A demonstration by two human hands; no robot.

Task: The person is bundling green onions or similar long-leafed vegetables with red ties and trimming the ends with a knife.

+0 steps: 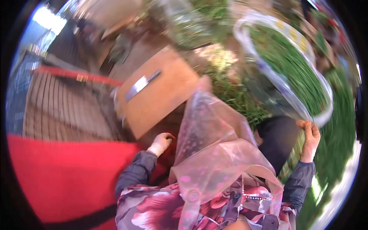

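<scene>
The right hand (pixel 308 136) is hanging by the near edge of a plastic-lined container (pixel 245 36), its fingers bending close together; whether they are pinching the rim, a stalk or nothing, I cannot tell; the grass-like greens (pixel 287 63) are filling that container, the pale lining presumably serving to keep them together. The left hand (pixel 163 142) is curling loosely beside the translucent apron (pixel 214 134), near the lower corner of a wooden board (pixel 161 96); no object is showing in it, but its palm is turned from view, so the grip cannot be confirmed. A broad-bladed knife (pixel 138 88) is lying flat on the board, apart from both hands, probably set there for safe, easy reach; loose greens (pixel 237 94) are lying between board and container; the apron is covering the lap, likely against wet and dirt.
</scene>
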